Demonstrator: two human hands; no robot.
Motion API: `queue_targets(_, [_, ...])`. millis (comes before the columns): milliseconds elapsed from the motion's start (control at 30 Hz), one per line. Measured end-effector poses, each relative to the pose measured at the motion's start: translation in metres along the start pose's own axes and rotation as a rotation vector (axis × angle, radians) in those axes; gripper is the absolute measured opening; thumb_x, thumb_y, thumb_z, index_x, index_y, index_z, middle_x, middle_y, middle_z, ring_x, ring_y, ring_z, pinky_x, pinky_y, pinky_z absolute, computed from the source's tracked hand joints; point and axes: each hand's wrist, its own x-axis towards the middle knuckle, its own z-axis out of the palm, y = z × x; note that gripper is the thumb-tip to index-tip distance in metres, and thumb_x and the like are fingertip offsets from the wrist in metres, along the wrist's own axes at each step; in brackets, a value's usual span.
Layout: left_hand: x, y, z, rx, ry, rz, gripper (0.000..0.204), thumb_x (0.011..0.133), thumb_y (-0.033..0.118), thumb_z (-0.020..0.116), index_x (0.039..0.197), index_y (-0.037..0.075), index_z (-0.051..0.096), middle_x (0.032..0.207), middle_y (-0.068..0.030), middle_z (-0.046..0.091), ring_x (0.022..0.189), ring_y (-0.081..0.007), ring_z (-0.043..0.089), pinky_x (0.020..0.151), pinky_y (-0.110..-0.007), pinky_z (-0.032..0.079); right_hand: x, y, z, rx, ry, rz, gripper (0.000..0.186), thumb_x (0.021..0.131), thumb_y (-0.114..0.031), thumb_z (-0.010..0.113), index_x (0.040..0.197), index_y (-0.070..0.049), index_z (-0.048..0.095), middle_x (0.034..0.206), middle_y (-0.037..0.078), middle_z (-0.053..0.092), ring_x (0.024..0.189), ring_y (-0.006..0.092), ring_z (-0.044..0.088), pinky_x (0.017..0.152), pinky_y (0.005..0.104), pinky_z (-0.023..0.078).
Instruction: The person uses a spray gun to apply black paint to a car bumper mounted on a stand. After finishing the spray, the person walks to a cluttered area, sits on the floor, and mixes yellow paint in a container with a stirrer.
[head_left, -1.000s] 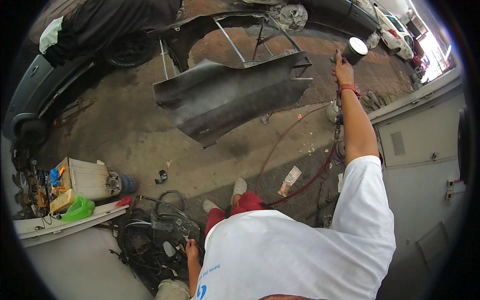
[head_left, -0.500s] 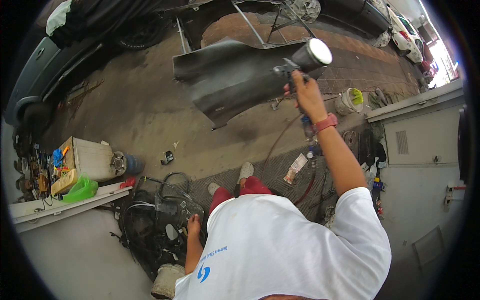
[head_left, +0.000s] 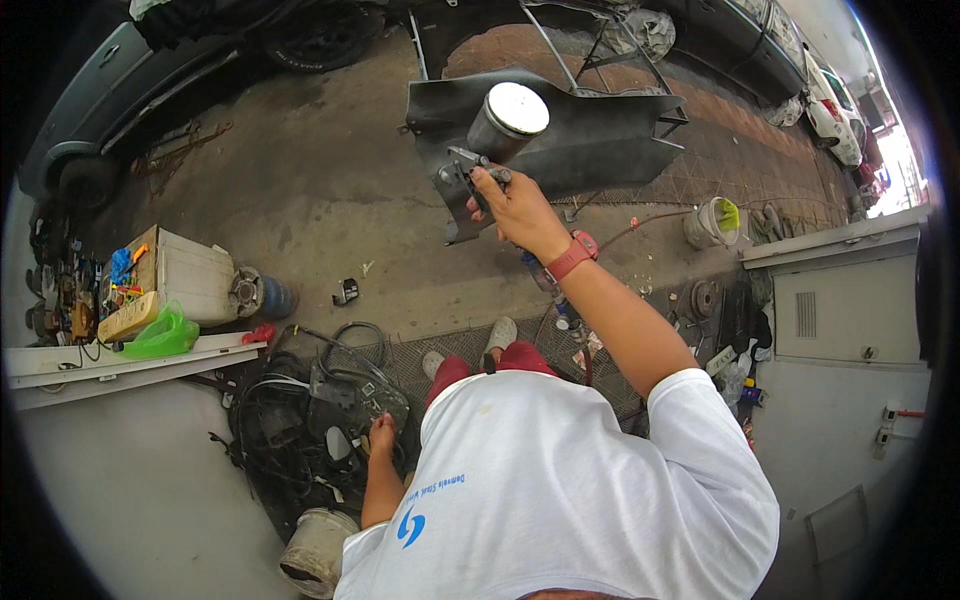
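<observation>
Spray gun [head_left: 463, 172] clamped in the right hand [head_left: 505, 205]
Tilting could make the cup [head_left: 500, 135] above this hand drip on the panel [head_left: 600, 150] beyond; whether the left hand [head_left: 382, 434] grips, I cannot tell.

A head-worn fisheye looks down and forward, close above the white shirt [head_left: 590, 470].

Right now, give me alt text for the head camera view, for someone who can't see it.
A person's right hand grips a spray gun with a white-topped cup, in front of a dark, curved vehicle panel with metal struts behind it. The left hand hangs low near a jumble of cables and parts. A grey car stands at upper left.
</observation>
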Motion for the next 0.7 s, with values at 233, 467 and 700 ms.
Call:
queue_targets(233, [-0.011,-0.022,0.015,-0.015,0.001,-0.111,0.041,0.105,0.038,0.066,0.131,0.006,0.068,0.099,-0.0011,0.070,0.083,-0.0155,0.064,0.075,-0.034,0.052,-0.012,0.030,-0.076,-0.077,0.212,0.064,0.048,0.108,-0.048,0.058,0.115,-0.002,0.071,0.081,0.004,0.072,0.067,0.0104,0.069,0.045,0.0271,0.051])
queue_targets(467, [0.003,0.012,0.046,0.049,-0.043,-0.058,0.035,0.107,0.036,0.063,0.125,0.007,0.068,0.099,-0.0007,0.068,0.083,-0.0144,0.061,0.077,-0.032,0.051,-0.035,0.058,-0.211,-0.181,0.477,0.079,0.052,0.108,-0.049,0.057,0.113,0.001,0.070,0.083,0.007,0.074,0.067,0.0128,0.072,0.043,0.0266,0.050])
queue_targets(700, [-0.009,0.070,0.071,0.058,-0.043,0.042,0.037,0.108,0.034,0.061,0.130,0.005,0.066,0.101,-0.0009,0.067,0.087,-0.0136,0.060,0.081,-0.032,0.051,-0.047,0.092,-0.329,-0.312,0.743,0.069,0.064,0.105,-0.056,0.058,0.090,0.003,0.074,0.075,0.010,0.074,0.054,0.0170,0.068,0.044,0.0309,0.051])
